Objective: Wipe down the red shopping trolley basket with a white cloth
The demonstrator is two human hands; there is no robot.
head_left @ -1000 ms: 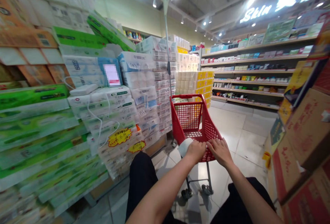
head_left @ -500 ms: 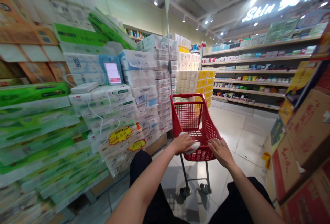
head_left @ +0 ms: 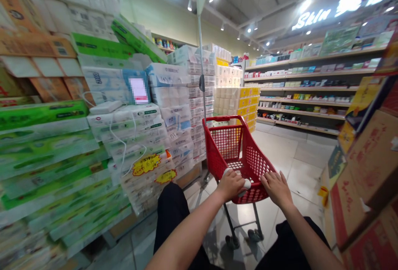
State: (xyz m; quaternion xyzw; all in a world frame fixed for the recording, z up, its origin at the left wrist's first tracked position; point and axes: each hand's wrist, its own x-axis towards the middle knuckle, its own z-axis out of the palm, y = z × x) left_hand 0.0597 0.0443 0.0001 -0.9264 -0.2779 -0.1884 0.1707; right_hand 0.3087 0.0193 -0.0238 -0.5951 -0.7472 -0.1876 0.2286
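Note:
A small red shopping cart [head_left: 222, 154] with a perforated basket stands right in front of me, its handle bar on the far side. My left hand [head_left: 232, 185] is closed around a white rounded object [head_left: 246, 183] at the near rim; its kind I cannot make out, as the fingers cover most of it. Over the right corner of that rim lies my right hand [head_left: 276, 185], its fingers bent onto the red plastic. Only the grid walls and floor show inside the basket. A thin metal pole [head_left: 201, 50] rises from the cart's far left corner.
Stacked tissue packs [head_left: 56, 149] line the left side, with a white cable [head_left: 124, 145] hanging over them. Cardboard boxes [head_left: 357, 166] are piled close on the right. Shelves of products [head_left: 304, 83] stand behind the tiled floor [head_left: 276, 141].
The cart's near end has swung to the right and slightly closer to me, and both hands have moved along with it. The pole's top leans a little further left.

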